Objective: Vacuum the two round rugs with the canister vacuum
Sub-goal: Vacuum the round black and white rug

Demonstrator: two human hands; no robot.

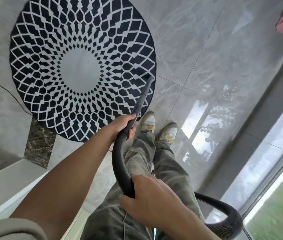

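Fingers of your left hand were curled round the black wand, and your right hand gripped the bendy hose lower down, close to your legs. The round rug lay in front and to the left of both hands; the wand pointed away from you with its tip on the rug's right edge. Your left hand was nearer the rug.

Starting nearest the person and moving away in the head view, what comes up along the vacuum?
Nearest first: right hand gripping the hose, left hand gripping the wand, nozzle tip at the rug's edge, black-and-white round rug.
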